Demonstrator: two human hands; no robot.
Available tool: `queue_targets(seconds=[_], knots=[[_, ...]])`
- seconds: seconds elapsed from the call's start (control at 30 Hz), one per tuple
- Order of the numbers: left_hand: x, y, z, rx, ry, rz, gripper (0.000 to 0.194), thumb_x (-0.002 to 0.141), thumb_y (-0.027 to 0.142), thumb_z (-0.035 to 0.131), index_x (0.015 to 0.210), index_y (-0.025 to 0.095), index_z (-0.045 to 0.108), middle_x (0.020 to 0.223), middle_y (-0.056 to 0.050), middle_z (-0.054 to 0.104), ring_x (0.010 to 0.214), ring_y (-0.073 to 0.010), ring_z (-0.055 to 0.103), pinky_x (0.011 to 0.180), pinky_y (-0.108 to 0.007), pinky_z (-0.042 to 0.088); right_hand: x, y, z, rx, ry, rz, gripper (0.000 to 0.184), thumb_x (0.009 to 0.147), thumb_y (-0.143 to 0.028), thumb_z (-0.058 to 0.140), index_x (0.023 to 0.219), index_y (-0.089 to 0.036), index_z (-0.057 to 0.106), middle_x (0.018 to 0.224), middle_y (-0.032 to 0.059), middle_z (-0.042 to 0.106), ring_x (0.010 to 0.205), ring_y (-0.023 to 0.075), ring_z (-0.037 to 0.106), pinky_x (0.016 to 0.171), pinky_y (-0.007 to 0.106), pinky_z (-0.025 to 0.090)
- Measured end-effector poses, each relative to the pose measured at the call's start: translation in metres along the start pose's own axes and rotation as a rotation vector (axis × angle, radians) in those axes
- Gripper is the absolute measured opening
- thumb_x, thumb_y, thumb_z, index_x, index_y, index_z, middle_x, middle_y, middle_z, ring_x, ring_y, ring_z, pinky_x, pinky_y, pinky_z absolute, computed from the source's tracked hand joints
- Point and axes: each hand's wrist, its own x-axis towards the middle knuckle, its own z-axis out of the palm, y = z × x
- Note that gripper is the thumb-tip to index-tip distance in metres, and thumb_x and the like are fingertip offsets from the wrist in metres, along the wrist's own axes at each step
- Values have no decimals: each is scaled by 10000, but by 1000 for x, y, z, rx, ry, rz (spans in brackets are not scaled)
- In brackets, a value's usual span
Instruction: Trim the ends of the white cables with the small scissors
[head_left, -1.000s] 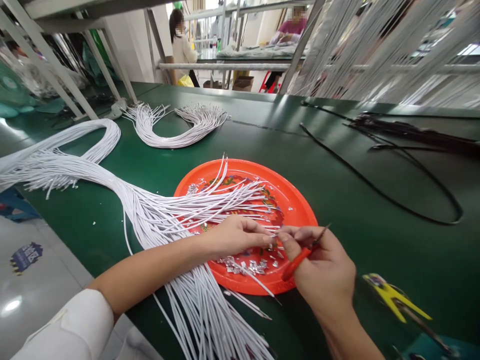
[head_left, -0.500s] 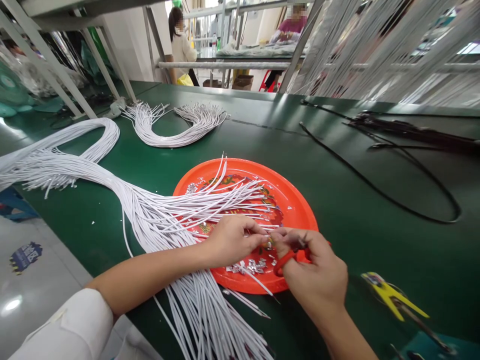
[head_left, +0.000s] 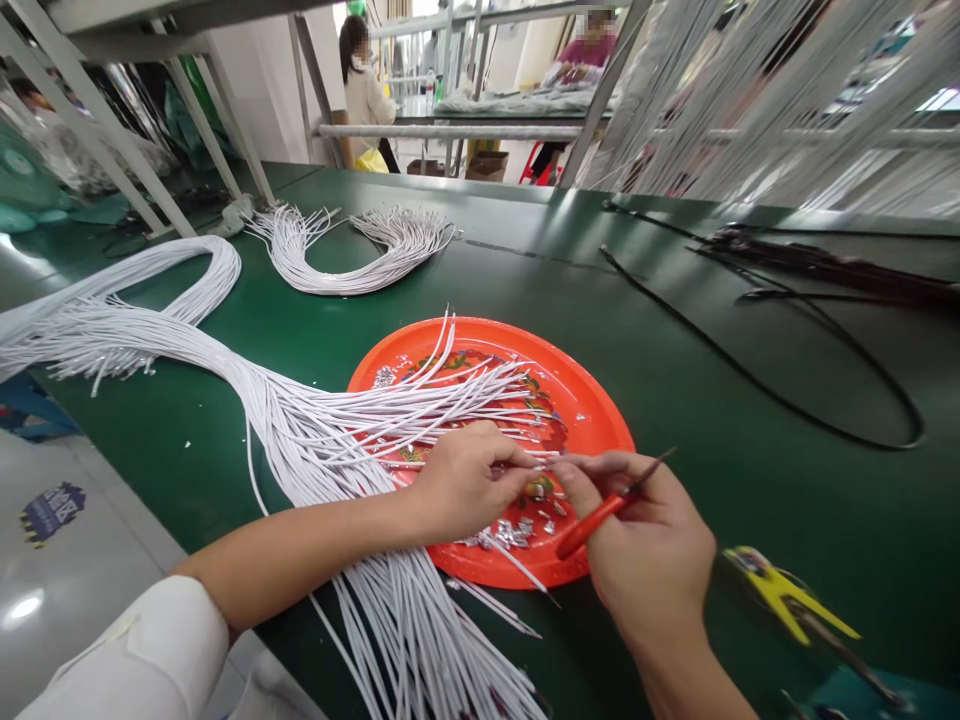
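Note:
My left hand (head_left: 472, 475) is closed in a pinch on the end of one thin white cable, over a red tray (head_left: 600, 420). Against that same tip my right hand (head_left: 649, 540) presses thumb and forefinger, fingertips almost touching the left ones. Tucked in the right palm are red-handled scissors (head_left: 600, 520), their dark point aimed up and right; part of them is hidden by the fingers. A thick bundle of white cables (head_left: 300, 430) fans across the tray, and more strands hang below my left forearm. Silvery foil scraps (head_left: 510, 532) lie on the tray.
Coiled white cables (head_left: 345, 280) lie further back on the green table (head_left: 525, 240). Black cables (head_left: 825, 290) stretch along the right. A yellow-handled tool (head_left: 787, 590) lies at lower right. Metal rack legs (head_left: 202, 130) stand at left; two people work beyond.
The scissors have turned in my right hand: their loops no longer show, and the point now sticks out up and right. My right hand has rolled slightly; the left is nearly still.

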Motion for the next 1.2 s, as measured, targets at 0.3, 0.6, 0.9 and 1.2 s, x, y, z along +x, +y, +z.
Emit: queue_targets(seconds=[0.3,0.6,0.9,1.2], knots=[[-2,1,1,9,24,-71,75,740,207,596,706,160,645,647,-1,547,631,-107,491,597,-224,382,2,2,0,-107,-79,-7,198,655,-312,682,727,-199,536,629,-15,593,459,95,540,412,188,433],[-3,0,2,73,10,55,126,780,193,551,735,166,666,602,-12,551,624,-115,490,613,-238,404,3,3,1,70,-15,115,280,592,-328,741,744,-189,551,672,-15,577,583,111,569,557,229,499],[-3,0,2,59,-7,13,95,764,187,580,729,160,664,611,-4,555,616,-106,486,604,-222,389,3,6,1,32,-9,79,261,593,-293,737,744,-192,549,686,-17,571,604,107,549,553,214,470],[-2,2,2,23,1,-84,72,745,203,588,725,171,650,654,-3,559,637,-111,494,607,-230,390,1,8,2,39,-65,100,290,591,-300,740,772,-194,540,737,8,619,627,135,599,581,252,507]])
